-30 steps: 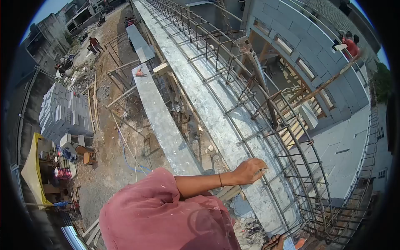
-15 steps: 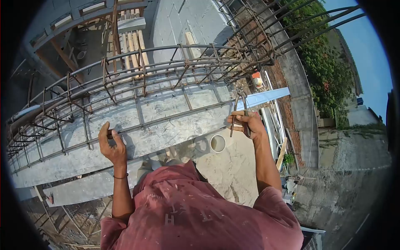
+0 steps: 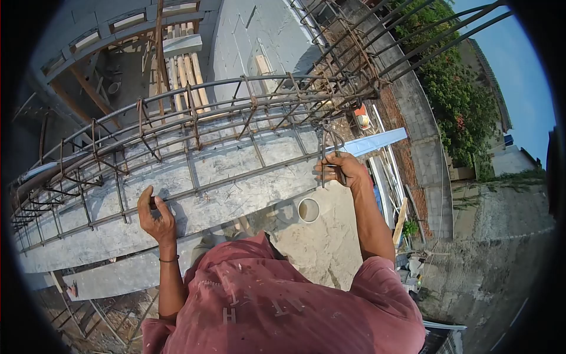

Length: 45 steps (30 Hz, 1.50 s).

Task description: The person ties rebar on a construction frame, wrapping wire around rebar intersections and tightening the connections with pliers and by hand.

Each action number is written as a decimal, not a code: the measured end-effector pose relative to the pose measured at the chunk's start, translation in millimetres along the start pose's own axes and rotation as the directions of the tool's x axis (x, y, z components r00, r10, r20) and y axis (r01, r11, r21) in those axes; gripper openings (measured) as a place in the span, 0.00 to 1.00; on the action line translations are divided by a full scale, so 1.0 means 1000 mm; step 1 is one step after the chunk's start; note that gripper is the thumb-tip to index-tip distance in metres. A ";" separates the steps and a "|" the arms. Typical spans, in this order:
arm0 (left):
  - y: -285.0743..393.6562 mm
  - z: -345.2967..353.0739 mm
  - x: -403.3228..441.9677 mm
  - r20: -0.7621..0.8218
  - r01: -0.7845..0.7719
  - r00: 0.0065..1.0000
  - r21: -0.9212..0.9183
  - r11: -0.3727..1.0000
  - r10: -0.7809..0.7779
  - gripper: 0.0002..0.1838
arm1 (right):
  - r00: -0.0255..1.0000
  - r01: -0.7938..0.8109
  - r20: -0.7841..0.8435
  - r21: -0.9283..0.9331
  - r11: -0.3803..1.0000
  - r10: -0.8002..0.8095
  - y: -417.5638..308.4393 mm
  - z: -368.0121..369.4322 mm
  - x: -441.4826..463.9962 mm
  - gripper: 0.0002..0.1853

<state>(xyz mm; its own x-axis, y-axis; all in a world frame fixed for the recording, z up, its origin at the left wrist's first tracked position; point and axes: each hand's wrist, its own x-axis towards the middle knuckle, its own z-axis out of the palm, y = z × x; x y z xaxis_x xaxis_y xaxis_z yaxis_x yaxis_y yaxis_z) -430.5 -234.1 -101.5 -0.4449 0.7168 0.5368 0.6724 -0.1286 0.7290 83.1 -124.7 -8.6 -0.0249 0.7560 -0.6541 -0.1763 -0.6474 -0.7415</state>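
Observation:
My right hand [image 3: 343, 169] is wrapped round the handles of a pair of metal pincers [image 3: 326, 138], whose head points away from me over the edge of the rebar cage [image 3: 253, 101]. Close to the cage's near lower bar, my left hand [image 3: 157, 219] is raised with thumb and forefinger apart. A small dark spot shows between them; I cannot tell if it is a shaded fingertip or a thing. The cage, long bars with stirrups tied across, lies over a grey formwork board [image 3: 236, 197] spotted with bits of wire.
A bucket [image 3: 308, 210] stands on the sandy ground below the board. Upright rebar [image 3: 436, 41] juts out at the upper right. Beyond my right hand are a light blue metal strip [image 3: 377, 141] and an orange-and-white container [image 3: 361, 118]. A block wall [image 3: 427, 130] runs along the right.
The view has shifted slightly. Both hands appear a little further left, the right one with its pincers closer against the cage's bar. The left hand keeps its shape.

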 end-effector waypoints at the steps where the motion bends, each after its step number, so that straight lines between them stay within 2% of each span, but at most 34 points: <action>1: -0.001 0.000 0.001 0.001 -0.020 1.000 0.015 1.000 0.019 0.15 | 0.995 0.009 -0.098 -0.087 0.996 -0.018 0.003 0.000 0.000 0.11; 2: -0.002 0.001 0.001 -0.003 -0.021 1.000 0.015 1.000 0.021 0.15 | 0.980 0.008 -0.193 -0.175 0.985 -0.042 0.006 0.001 0.000 0.12; 9: 0.001 -0.001 0.000 0.003 0.010 1.000 0.006 1.000 -0.010 0.14 | 0.976 0.027 -0.203 -0.261 0.965 -0.082 0.009 0.010 -0.005 0.18; 13: 0.003 -0.002 0.002 0.008 0.001 1.000 0.006 1.000 -0.002 0.14 | 0.970 0.031 -0.224 -0.285 0.958 -0.098 0.018 -0.010 0.002 0.19; 15: 0.004 -0.002 0.002 0.006 -0.020 1.000 0.017 1.000 0.019 0.13 | 0.969 0.011 -0.224 -0.383 0.924 -0.104 0.016 -0.016 0.004 0.19; 28: -0.004 -0.003 -0.004 0.015 -0.006 1.000 -0.007 1.000 0.006 0.13 | 0.966 0.063 -0.205 -0.403 0.913 -0.157 0.018 -0.012 0.007 0.18; 35: -0.005 -0.002 -0.004 0.023 0.039 0.999 -0.037 0.999 -0.038 0.13 | 0.949 0.069 -0.236 -0.496 0.866 -0.211 0.024 -0.017 0.013 0.18; 37: -0.006 -0.002 -0.002 0.000 -0.053 0.999 0.019 0.998 0.053 0.14 | 0.944 0.056 -0.245 -0.541 0.839 -0.221 0.020 -0.010 0.008 0.18; 40: -0.003 -0.002 -0.002 -0.006 -0.054 0.999 0.007 0.999 0.054 0.14 | 0.947 0.029 -0.271 -0.468 0.883 -0.175 0.016 -0.002 0.002 0.22; 41: -0.002 -0.003 -0.002 -0.006 -0.043 0.999 -0.004 0.999 0.043 0.14 | 0.990 0.066 -0.114 -0.119 0.991 -0.080 0.020 -0.006 0.005 0.24; 42: 0.000 -0.003 -0.002 -0.008 -0.024 1.000 -0.006 1.000 0.024 0.14 | 0.996 0.029 0.071 0.247 0.969 -0.048 0.025 -0.009 0.009 0.26; 43: -0.001 -0.003 0.000 -0.014 -0.014 1.000 -0.010 1.000 0.014 0.13 | 0.996 0.032 0.070 0.243 0.970 -0.050 0.032 -0.014 0.015 0.26; 45: -0.003 -0.001 0.001 -0.033 -0.005 0.999 -0.015 1.000 0.005 0.13 | 0.950 -0.067 0.306 0.378 0.923 -0.057 0.038 -0.010 0.021 0.26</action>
<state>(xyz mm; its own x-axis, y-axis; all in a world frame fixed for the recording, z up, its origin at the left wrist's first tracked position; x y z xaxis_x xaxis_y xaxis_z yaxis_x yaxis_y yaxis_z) -433.7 -233.4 -102.3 -0.4611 0.6931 0.5541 0.6658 -0.1425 0.7323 85.8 -134.6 -51.7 -0.3151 0.7848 -0.5337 -0.5334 -0.6115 -0.5844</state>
